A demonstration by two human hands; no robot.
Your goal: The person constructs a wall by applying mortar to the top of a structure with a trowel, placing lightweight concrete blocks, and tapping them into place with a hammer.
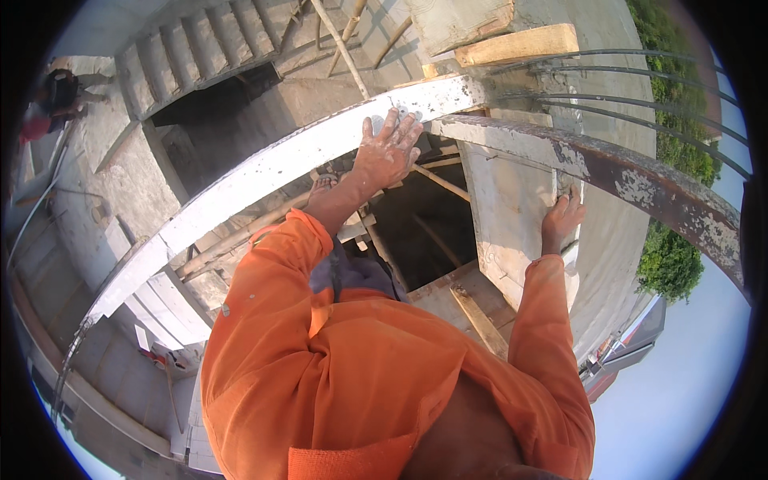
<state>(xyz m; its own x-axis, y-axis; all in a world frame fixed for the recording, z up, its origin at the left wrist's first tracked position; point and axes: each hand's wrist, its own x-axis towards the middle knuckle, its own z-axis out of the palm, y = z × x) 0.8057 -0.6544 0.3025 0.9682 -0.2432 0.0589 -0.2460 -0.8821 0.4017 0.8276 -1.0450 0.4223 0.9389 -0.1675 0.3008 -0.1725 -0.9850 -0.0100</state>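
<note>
Before a concrete staircase point(196, 54), a white beam point(264, 170) crosses the view, probably stiff, heavy and best held by both edges; the left grip point(388, 152) lies widely spread near the beam's right end, the right grip's point(564, 214) closure being impossible to tell.

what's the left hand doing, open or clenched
Open: the left hand has its fingers extended and spread apart over the white beam, not curled into a fist.
</note>
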